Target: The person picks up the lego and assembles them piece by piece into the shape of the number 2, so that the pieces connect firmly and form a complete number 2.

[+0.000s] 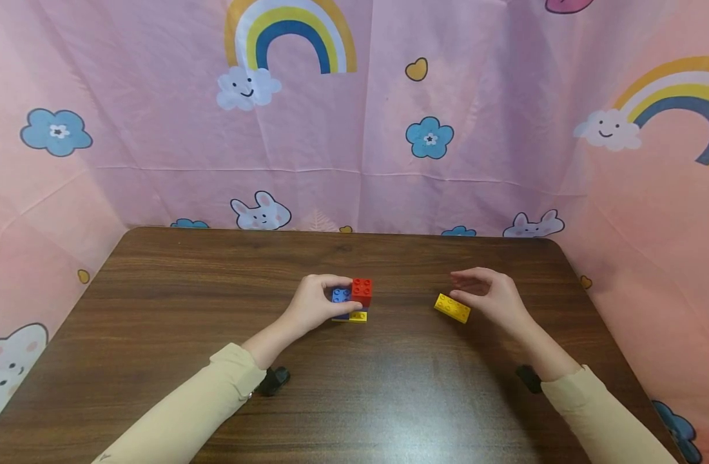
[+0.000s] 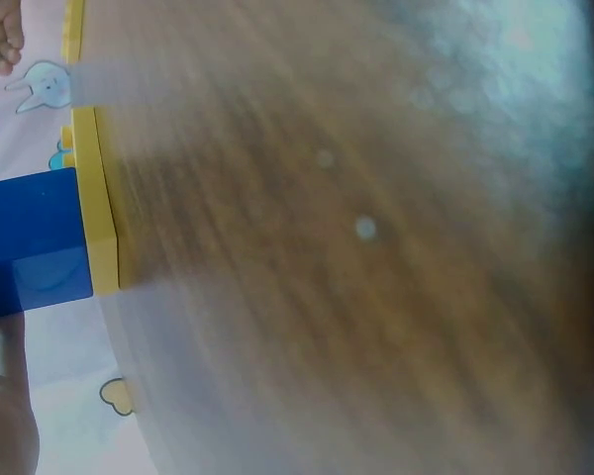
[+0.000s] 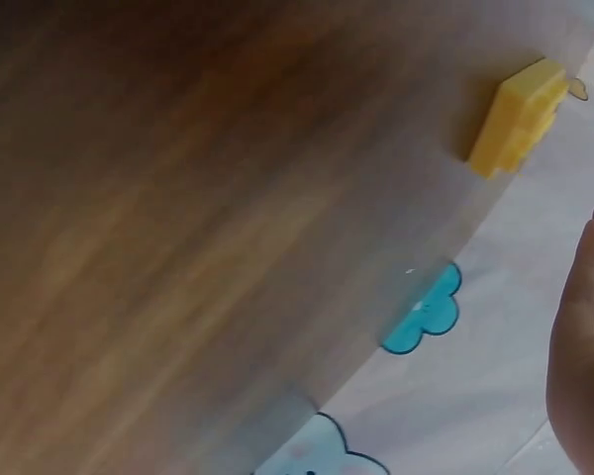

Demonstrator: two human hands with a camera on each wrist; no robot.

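Left of the table's middle, my left hand [image 1: 312, 300] grips a small stack of toy building bricks between thumb and fingers. A red brick [image 1: 362, 291] tops the stack's right side. Beside it shows a blue brick [image 1: 340, 295], and a yellow base piece [image 1: 359, 316] lies lowest. The left wrist view shows the blue brick [image 2: 35, 237] above the yellow base piece [image 2: 96, 198]. Farther right, a loose yellow brick [image 1: 452, 309] lies studs up on the table. My right hand [image 1: 494, 295] hovers just right of it, thumb and fingers apart, holding nothing.
The brown wooden table [image 1: 354, 399] carries the bricks. A pink cloth backdrop [image 1: 331, 142] with rainbows, clouds and rabbits hangs behind its back edge and along both sides. Dark wrist cameras sit under both wrists.
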